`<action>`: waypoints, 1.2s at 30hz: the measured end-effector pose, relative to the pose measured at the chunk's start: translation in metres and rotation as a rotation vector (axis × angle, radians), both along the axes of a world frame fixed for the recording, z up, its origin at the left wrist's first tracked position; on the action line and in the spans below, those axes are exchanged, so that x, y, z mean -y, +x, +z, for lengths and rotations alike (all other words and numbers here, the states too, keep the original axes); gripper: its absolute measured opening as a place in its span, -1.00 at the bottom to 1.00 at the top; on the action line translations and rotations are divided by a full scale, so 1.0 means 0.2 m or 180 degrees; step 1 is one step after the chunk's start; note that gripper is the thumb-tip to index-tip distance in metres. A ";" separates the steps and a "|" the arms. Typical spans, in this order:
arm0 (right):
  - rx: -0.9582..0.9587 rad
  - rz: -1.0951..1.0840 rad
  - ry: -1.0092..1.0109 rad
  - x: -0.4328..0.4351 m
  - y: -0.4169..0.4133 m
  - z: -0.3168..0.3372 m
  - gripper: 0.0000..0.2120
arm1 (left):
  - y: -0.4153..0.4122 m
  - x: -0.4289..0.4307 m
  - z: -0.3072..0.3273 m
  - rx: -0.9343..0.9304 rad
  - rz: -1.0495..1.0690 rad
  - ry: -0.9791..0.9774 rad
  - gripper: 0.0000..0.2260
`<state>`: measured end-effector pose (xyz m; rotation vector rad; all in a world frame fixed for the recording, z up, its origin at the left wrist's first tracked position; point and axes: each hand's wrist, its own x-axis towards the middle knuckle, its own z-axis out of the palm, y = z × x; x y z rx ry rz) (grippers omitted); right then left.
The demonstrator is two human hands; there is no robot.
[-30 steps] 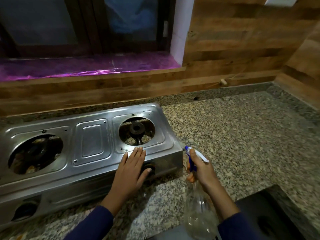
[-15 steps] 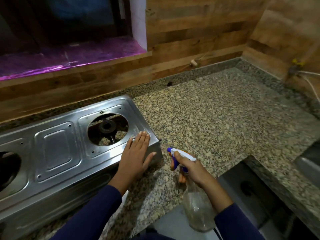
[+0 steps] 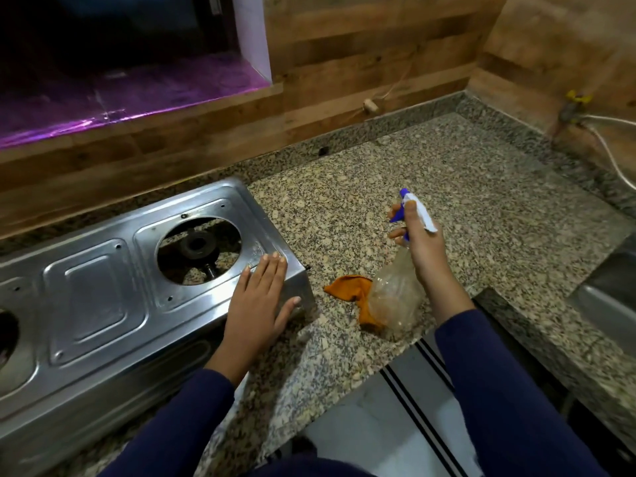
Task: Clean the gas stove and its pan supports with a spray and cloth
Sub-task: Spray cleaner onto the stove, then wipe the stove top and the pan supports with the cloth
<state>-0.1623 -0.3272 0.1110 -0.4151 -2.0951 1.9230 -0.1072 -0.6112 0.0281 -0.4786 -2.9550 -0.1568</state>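
Above the counter (image 3: 378, 187), right hand (image 3: 425, 249) curls its grip round spray bottle (image 3: 395, 297), nozzle pointing away; left hand (image 3: 256, 304) flat on stove (image 3: 103, 290)

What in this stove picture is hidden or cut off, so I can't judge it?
1. Head view: the stove runs off the left edge, so its left burner hole is mostly cut off.
2. The cloth lies partly behind the bottle, which hides its full extent.
3. The stove's near right corner is under the left hand.
4. The right hand covers the bottle's neck, and the liquid level is unclear.
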 end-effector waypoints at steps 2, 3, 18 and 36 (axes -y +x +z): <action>-0.0191 -0.0223 0.0116 -0.04 -0.04 0.00 -0.64 | 0.00 0.00 0.00 -0.0004 -0.0014 -0.0018 -0.34; -0.0276 -0.0334 0.0131 -0.06 -0.06 0.00 -0.59 | 0.00 0.00 0.00 -0.0002 -0.0018 -0.0016 -0.34; 0.0277 0.0044 0.0796 -0.11 -0.08 -0.17 -0.31 | 0.01 0.01 0.00 0.0022 -0.0055 -0.0052 -0.35; 0.2738 0.0510 0.1092 0.15 0.27 -0.49 -0.54 | 0.00 0.01 -0.01 -0.0077 -0.0078 0.0042 -0.34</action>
